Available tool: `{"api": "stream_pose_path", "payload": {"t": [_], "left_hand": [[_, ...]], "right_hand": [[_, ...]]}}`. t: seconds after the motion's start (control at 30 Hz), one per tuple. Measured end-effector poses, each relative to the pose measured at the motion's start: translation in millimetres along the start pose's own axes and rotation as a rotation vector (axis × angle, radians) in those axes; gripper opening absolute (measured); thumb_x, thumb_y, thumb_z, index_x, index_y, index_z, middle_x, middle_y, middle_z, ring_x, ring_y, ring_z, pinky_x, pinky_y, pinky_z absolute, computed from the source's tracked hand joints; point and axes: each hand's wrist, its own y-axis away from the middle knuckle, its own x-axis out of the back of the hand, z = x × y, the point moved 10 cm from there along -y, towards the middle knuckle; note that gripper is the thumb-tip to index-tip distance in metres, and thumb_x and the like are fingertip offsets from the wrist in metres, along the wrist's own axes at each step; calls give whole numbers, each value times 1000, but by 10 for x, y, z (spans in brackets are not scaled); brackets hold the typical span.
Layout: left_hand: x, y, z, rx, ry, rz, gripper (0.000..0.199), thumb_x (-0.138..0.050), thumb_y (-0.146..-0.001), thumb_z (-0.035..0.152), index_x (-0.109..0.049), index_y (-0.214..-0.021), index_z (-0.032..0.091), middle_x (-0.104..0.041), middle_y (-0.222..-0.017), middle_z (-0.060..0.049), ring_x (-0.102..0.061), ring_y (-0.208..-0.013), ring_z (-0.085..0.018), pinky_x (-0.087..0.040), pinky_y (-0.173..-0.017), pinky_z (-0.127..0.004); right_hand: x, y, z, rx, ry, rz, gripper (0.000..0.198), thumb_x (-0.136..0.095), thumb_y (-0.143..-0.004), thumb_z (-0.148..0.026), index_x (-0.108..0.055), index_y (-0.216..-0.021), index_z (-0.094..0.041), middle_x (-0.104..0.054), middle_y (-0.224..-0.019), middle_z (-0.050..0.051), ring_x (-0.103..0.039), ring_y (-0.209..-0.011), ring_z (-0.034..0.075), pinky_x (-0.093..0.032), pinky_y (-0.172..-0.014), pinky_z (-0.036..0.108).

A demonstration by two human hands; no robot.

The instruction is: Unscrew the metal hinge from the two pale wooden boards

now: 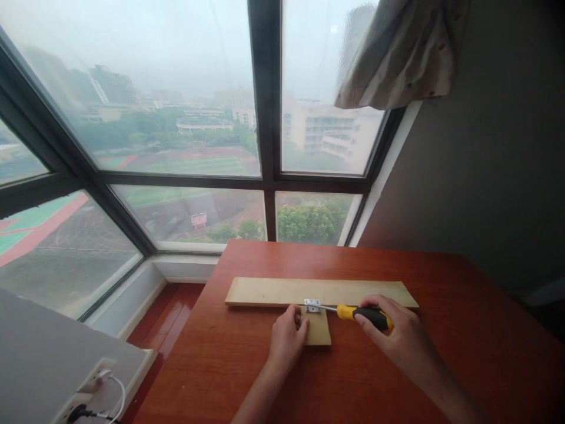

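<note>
My right hand (392, 324) is wrapped round a yellow and black screwdriver (346, 311), its metal shaft pointing left. The tip reaches a small silver hinge (312, 305) with several holes in it. That hinge lies across the joint between a long pale wooden board (318, 290) and a short wooden board (318, 333), which meets the long one's near edge. My left hand (289, 333) has its fingers curled at the left edge of the short board, close beside the hinge, with the thumb on the board. The exact contact of its fingertips is partly hidden.
Both boards lie on a reddish-brown table (212, 371). Behind it stand large windows with dark frames (267, 182), and a curtain (401, 59) hangs at upper right. On the left, a low wall holds a power socket (99, 374) with plugs and cables.
</note>
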Motion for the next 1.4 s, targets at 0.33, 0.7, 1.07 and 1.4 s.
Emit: {"api": "stream_pose_path", "payload": {"t": [0.33, 0.7, 1.07, 1.4], "left_hand": [[-460, 105, -125, 191, 967, -177, 35, -63, -75, 35, -43, -98, 18, -69, -86, -6, -66, -77, -18, -48, -68, -27], [-567, 206, -112, 332, 1268, -109, 43, -69, -68, 24, -45, -103, 18, -69, -94, -9, -65, -75, -19, -50, -65, -29], [-622, 168, -157, 269, 1288, -115, 51, -75, -67, 31, -52, -109, 15, -69, -98, -11, -66, -82, -23, -49, -69, -29], [-638, 143, -168, 248, 1282, -139, 53, -76, -65, 31, -53, -110, 16, -70, -96, -10, -66, -82, -23, -48, -71, -28]], "right_hand": [[-34, -17, -21, 2, 20, -48, 17, -58, -81, -42, -60, -84, -25, -67, -84, 4, -61, -77, 20, -47, -69, 29], [-140, -137, -342, 124, 181, -218, 6, -51, -85, -26, -54, -88, -21, -63, -89, 5, -59, -81, 19, -43, -73, 31], [-255, -488, -972, 251, 435, -337, 13, -55, -86, -32, -55, -80, -22, -64, -80, 2, -60, -73, 18, -33, -61, 29], [-301, -573, -1186, 283, 595, -338, 20, -53, -88, -36, -56, -76, -21, -66, -76, 3, -61, -67, 19, -24, -54, 29]]}}
